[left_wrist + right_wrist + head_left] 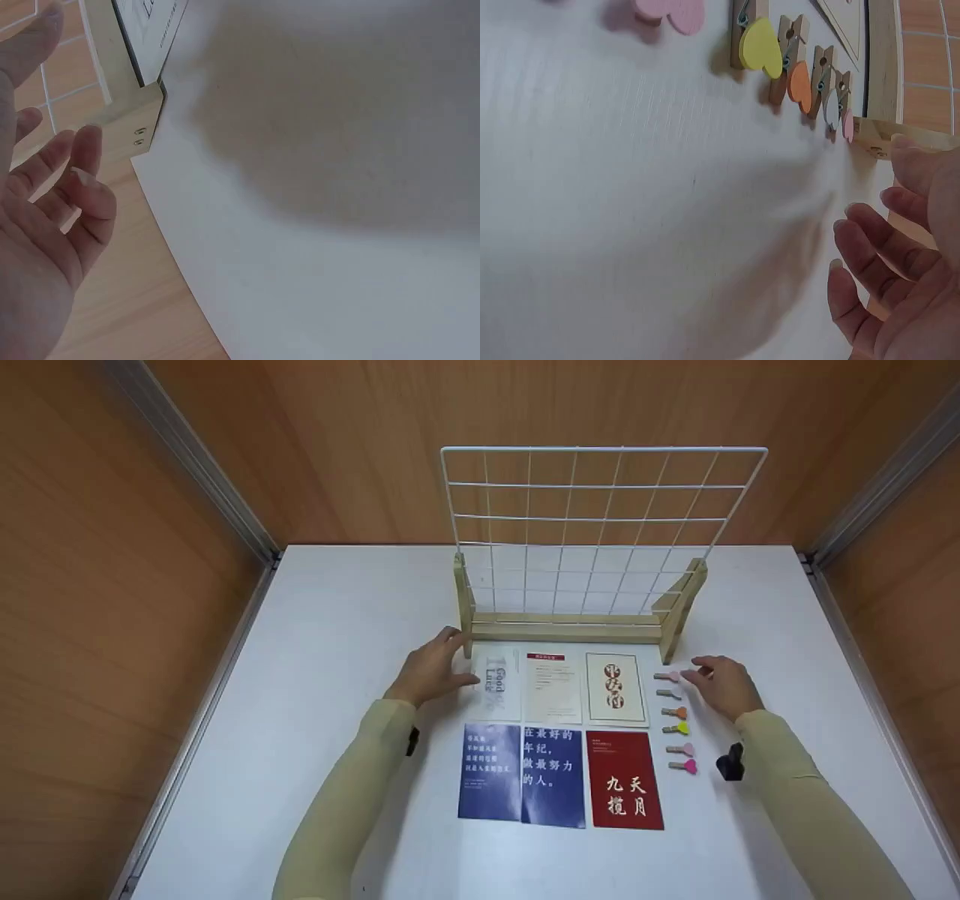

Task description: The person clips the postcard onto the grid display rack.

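Observation:
My left hand (431,669) hovers by the left foot of the wire grid rack (570,630), its thumb over the edge of the white "Good Luck" card (495,690). In the left wrist view the fingers (86,150) are spread and loosely bent, with nothing held. My right hand (724,686) is beside the topmost heart clothespin, a pale pink one (667,676). The right wrist view shows its fingers (855,247) relaxed and apart from the row of clothespins, which includes an orange one (799,86) and a yellow one (761,49).
Below the rack lie a white text card (553,690), a framed-print card (616,690), two blue cards (490,799) (553,806) and a red card (626,765). Wooden panels (360,450) enclose the white table (337,600) at the back and sides.

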Motion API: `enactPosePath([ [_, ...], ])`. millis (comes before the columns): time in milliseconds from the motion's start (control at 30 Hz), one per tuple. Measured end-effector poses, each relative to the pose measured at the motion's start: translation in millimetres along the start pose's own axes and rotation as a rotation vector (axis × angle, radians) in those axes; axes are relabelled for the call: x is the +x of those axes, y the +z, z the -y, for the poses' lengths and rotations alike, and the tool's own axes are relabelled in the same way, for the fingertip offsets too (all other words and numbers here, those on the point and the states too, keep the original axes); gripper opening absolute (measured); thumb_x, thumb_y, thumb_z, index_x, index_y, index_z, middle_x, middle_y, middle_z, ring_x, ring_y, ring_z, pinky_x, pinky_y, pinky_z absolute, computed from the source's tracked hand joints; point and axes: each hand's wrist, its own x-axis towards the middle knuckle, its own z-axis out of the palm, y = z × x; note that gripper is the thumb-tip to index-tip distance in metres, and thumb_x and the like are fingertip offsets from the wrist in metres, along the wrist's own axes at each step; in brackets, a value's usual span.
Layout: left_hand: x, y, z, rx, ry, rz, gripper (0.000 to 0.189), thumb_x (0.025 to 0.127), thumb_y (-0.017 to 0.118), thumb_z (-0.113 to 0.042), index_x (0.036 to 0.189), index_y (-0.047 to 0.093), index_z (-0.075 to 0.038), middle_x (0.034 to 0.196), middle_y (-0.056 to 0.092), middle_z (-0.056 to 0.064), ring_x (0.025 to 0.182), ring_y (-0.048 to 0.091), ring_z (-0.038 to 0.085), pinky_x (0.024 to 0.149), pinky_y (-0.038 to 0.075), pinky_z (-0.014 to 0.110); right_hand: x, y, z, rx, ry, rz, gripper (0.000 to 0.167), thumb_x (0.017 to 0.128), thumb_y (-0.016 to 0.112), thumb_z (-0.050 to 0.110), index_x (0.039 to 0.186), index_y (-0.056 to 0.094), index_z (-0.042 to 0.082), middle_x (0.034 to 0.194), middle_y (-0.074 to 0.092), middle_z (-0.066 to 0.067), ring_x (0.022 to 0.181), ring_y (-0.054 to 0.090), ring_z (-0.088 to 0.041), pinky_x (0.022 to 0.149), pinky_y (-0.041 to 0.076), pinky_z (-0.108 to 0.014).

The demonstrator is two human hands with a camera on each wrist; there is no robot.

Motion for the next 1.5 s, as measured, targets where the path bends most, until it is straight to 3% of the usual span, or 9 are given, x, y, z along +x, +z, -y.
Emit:
enactPosePath([
  [367,18.7,20.4,-20.4,0.116,0.028,0.120,0.081,0.075,0.087,-0.036,0.145,0.051,-0.015,0.140,0.050,0.007,0.119,0.052,0.027,0.096,0.048,0.046,1.6,12.6,4.6,0.076,0.133,0.060,0.055,0.098,0.061,0.029,0.133,0.051,-0.013,0.120,0.056,-0.030,0.106,0.052,-0.040,0.096,0.043,-0.057],
  [500,24.0,27.3,-25.9,0.215,0.040,0.138,0.081,0.074,0.087,-0.037,0.143,0.052,-0.013,0.139,0.050,0.007,0.120,0.047,0.029,0.092,0.047,0.047,2.0,17.2,2.7,0.095,0.139,0.050,0.054,0.096,0.065,0.026,0.131,0.052,-0.013,0.119,0.056,-0.029,0.106,0.052,-0.040,0.096,0.043,-0.056],
  [667,28.8,30.5,-33.1,0.253,0.042,0.162,0.077,0.076,0.087,-0.030,0.142,0.053,-0.009,0.140,0.050,0.008,0.127,0.045,0.027,0.097,0.046,0.047,5.1,19.9,0.9,0.090,0.124,0.046,0.051,0.094,0.067,0.024,0.127,0.056,-0.013,0.113,0.060,-0.027,0.102,0.054,-0.038,0.091,0.044,-0.054],
  [833,34.9,32.4,-38.7,0.286,-0.002,0.199,0.075,0.077,0.086,-0.025,0.142,0.052,-0.007,0.136,0.052,0.012,0.111,0.061,0.027,0.093,0.051,0.043,7.3,18.5,2.1,0.084,0.131,0.036,0.047,0.093,0.067,0.021,0.125,0.058,-0.013,0.110,0.061,-0.025,0.100,0.055,-0.037,0.089,0.045,-0.053],
  [1000,38.7,33.4,-40.3,0.412,-0.060,0.250,0.079,0.073,0.089,-0.039,0.137,0.057,-0.007,0.134,0.054,0.013,0.090,0.067,0.025,0.077,0.057,0.041,9.9,18.6,5.3,0.082,0.101,0.019,0.043,0.094,0.067,0.019,0.122,0.060,-0.012,0.110,0.062,-0.026,0.097,0.055,-0.036,0.088,0.045,-0.053],
  [1233,41.4,31.2,-42.3,0.444,-0.116,0.281,0.084,0.069,0.090,-0.045,0.137,0.057,-0.008,0.134,0.056,0.016,0.097,0.067,0.031,0.080,0.057,0.044,15.3,16.3,6.4,0.084,0.108,0.023,0.033,0.094,0.066,0.017,0.115,0.065,-0.009,0.102,0.064,-0.020,0.091,0.055,-0.032,0.081,0.045,-0.045],
  [1500,44.0,31.1,-39.6,0.456,-0.096,0.289,0.081,0.064,0.093,-0.043,0.130,0.063,-0.007,0.125,0.059,0.016,0.094,0.067,0.030,0.079,0.057,0.044,16.6,20.2,6.8,0.089,0.104,0.037,0.023,0.095,0.065,0.017,0.105,0.068,-0.004,0.093,0.064,-0.014,0.085,0.054,-0.028,0.074,0.045,-0.038],
])
